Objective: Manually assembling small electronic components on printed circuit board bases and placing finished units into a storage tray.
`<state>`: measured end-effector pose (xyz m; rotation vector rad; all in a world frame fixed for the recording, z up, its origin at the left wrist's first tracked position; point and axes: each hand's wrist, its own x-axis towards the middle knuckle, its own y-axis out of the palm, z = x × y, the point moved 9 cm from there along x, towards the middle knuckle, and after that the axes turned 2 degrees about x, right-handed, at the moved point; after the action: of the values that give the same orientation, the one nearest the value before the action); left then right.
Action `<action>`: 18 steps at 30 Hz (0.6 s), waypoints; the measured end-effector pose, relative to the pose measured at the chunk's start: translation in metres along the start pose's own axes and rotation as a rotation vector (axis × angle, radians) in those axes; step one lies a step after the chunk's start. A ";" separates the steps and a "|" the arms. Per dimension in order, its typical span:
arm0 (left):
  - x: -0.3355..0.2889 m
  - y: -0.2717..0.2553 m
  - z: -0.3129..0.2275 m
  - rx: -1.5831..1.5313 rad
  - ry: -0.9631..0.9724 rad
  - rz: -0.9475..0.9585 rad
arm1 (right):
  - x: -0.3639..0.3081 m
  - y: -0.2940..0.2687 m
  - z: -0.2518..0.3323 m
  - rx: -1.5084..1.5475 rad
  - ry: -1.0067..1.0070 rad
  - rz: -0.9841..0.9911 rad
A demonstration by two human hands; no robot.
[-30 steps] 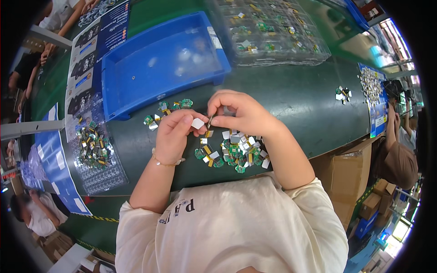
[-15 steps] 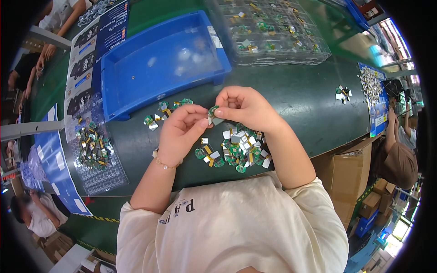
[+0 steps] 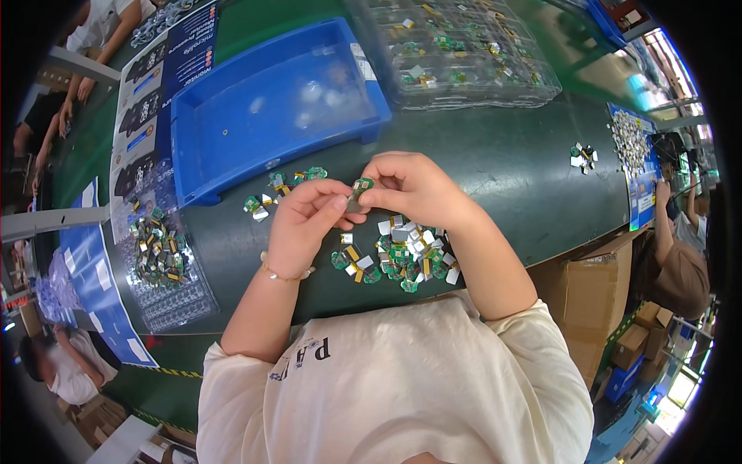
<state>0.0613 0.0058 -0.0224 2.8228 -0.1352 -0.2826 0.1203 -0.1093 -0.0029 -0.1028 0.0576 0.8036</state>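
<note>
Between the fingertips of both hands is a small green circuit board (image 3: 360, 186) with a grey-silver part at its lower side. My left hand (image 3: 313, 217), with a beaded bracelet at the wrist, pinches it from the left. My right hand (image 3: 411, 185) grips its right edge between thumb and fingers. Just below the hands lies a heap of green boards with silver and white pieces (image 3: 413, 254). A smaller group of such boards (image 3: 354, 261) sits beside it, under my left hand. More boards (image 3: 261, 206) lie beyond my left wrist.
A blue tray (image 3: 267, 143) stands at the far left. Clear plastic trays of boards (image 3: 479, 100) are stacked at the back. Another clear tray (image 3: 182, 303) holds boards at the left. A few pieces (image 3: 583, 158) lie at right, near a sheet of small parts (image 3: 632, 147). Co-workers sit on both sides.
The board has turned in my fingers, so more of its green face shows. Both hands stay in nearly the same place, with my left fingers shifted slightly.
</note>
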 end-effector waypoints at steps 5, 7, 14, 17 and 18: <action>0.001 -0.001 0.007 -0.065 -0.066 0.025 | -0.001 0.004 0.004 0.083 0.002 -0.026; 0.001 -0.001 0.010 -0.111 -0.070 0.034 | -0.001 0.003 0.007 0.067 0.001 -0.047; 0.002 -0.002 0.009 -0.173 -0.073 -0.011 | -0.003 -0.006 0.018 -0.131 -0.115 -0.193; 0.002 -0.004 0.010 -0.170 -0.081 -0.030 | -0.003 -0.006 0.019 -0.138 -0.126 -0.233; 0.002 -0.004 0.010 -0.171 -0.076 -0.030 | -0.004 -0.007 0.019 -0.138 -0.129 -0.254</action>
<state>0.0615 0.0068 -0.0336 2.6472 -0.0808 -0.3898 0.1225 -0.1145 0.0171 -0.1843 -0.1312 0.5585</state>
